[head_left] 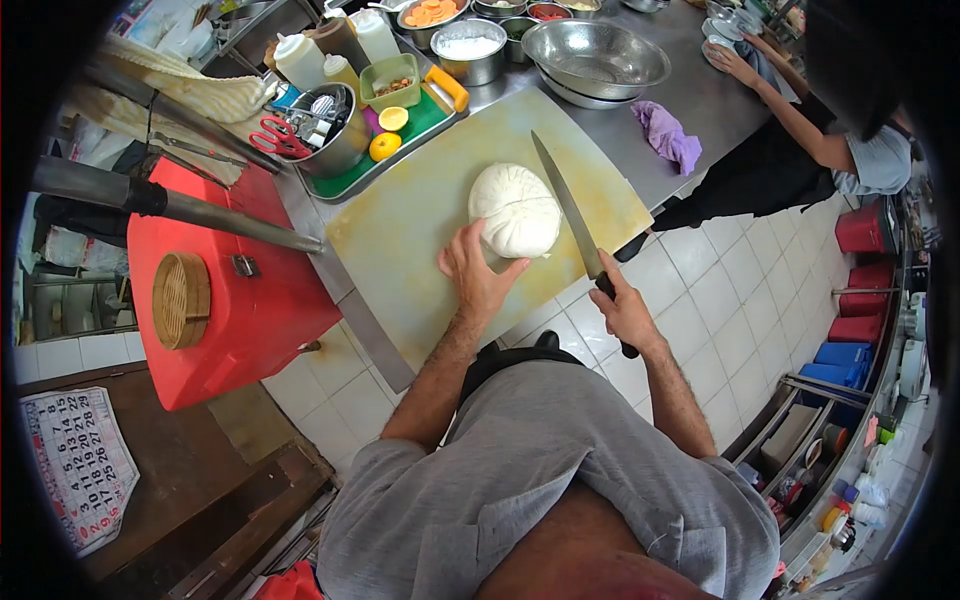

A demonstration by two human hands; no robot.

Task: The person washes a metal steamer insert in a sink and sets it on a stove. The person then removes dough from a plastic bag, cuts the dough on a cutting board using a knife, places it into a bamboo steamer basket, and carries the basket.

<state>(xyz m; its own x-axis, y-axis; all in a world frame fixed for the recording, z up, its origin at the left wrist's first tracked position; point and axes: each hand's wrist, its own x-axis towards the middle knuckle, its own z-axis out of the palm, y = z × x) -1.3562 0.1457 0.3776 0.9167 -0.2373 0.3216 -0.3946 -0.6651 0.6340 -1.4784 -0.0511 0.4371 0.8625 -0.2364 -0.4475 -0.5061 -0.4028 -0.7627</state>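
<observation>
A pale, round white cabbage [517,210] rests on the large yellowed cutting board [410,270]. My left hand [478,268] holds its near left side, with thumb and fingers apart around the lower edge. In my right hand [627,308] is the black handle of a long kitchen knife [568,200]. The blade points away from me, just right of the cabbage and apart from it, over the board.
Left of the board, a green tray [425,125] carries halved citrus, a tub and a utensil pot [330,130]. Behind stand squeeze bottles, ingredient bowls and a metal colander [597,58]. A purple cloth [668,137] lies right. Another person's hands [735,65] hold dishes at far right.
</observation>
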